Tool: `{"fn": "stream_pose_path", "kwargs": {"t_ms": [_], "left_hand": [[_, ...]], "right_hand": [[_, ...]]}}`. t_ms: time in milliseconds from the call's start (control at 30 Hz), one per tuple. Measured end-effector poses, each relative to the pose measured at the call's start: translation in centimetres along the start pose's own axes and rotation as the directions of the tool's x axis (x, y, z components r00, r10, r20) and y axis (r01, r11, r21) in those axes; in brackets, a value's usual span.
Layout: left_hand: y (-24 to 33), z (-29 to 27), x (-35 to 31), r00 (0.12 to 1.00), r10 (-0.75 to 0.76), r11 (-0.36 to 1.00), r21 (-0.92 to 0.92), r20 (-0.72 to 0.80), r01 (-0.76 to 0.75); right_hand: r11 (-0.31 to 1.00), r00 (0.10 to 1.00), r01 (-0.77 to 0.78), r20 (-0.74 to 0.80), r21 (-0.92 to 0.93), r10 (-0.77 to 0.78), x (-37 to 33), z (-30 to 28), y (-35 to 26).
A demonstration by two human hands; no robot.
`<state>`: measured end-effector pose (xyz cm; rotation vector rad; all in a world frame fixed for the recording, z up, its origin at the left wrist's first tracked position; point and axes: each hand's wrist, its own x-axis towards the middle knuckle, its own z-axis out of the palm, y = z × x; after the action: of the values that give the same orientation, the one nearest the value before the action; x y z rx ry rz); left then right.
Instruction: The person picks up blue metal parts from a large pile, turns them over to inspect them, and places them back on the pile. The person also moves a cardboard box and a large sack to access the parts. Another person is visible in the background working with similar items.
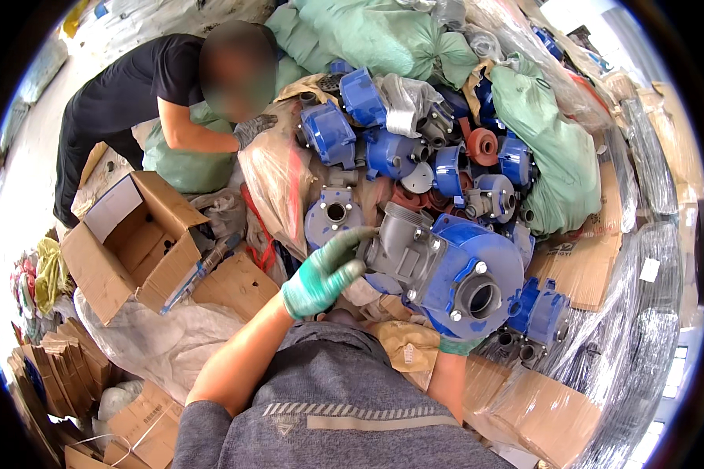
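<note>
Blue-and-grey pump casing (pixel 483 262) juts close before me; my left hand's (pixel 325 275) thumb and fingers stand parted at its grey side pipe (pixel 399 244), though I cannot tell whether they grip. The casing mostly hides my right hand (pixel 459 345), fingers unreadable. Beyond, blue housings (pixel 327 134) partly cover reddish castings (pixel 481 145); a green sack (pixel 360 35) runs off the top edge.

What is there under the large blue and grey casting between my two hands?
Part of your gloved right hand shows at the lower edge of the casting. That hand's fingers, and anything else directly underneath, are covered.
</note>
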<state>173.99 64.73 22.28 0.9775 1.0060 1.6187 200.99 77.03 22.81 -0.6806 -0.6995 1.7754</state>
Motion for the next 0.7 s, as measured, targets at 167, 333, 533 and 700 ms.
{"fn": "stream_pose_path", "kwargs": {"t_ms": [167,333,533,700], "left_hand": [[1.4,-1.4,-0.2,0.978,0.128,0.853,0.486,0.163,-0.192],[2.3,-3.6,0.6,0.85,0.339,0.505,0.684,0.404,-0.527],[6.8,-3.4,3.3,0.654,0.522,0.135,0.704,0.548,-0.697],[5.2,1.7,0.6,0.917,-0.247,0.952,0.097,-0.314,0.29]], "right_hand": [[0.858,0.976,0.212,0.062,-0.468,-0.208,-0.1,1.3,-0.3],[0.222,0.87,0.411,0.308,-0.884,-0.385,-0.8,2.8,-1.4],[0.056,0.84,0.443,0.392,-0.895,-0.376,-0.8,3.7,-2.2],[0.758,0.942,0.325,0.128,-0.565,-0.309,-1.4,2.5,-4.8]]}}
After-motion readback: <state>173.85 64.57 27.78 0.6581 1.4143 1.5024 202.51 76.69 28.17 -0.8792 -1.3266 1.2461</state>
